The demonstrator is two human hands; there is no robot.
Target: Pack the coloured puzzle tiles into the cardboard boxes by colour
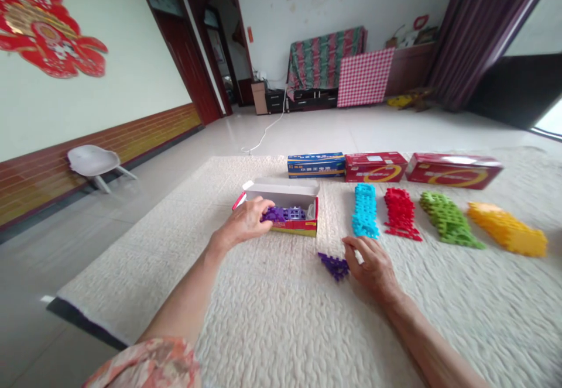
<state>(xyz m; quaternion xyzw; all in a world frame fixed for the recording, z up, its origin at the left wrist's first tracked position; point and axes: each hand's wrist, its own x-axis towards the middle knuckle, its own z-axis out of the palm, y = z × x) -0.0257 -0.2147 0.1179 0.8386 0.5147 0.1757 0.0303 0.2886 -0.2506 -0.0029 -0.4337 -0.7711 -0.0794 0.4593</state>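
My left hand is closed on purple plastic interlocking pieces in an open cardboard box with its flap up. More purple pieces lie along the box beside my fingers. On the quilted cover, a small bunch of purple pieces lies just left of my right hand. That hand's fingers are curved with a gap at the thumb, and I see nothing held in them. Beyond it stretch rows of interlocking pieces: blue, red, green and yellow.
A blue box and two red boxes line the far side of the cover. To the left, a white stool-like seat stands on the tiled floor. A white cord runs across the floor behind.
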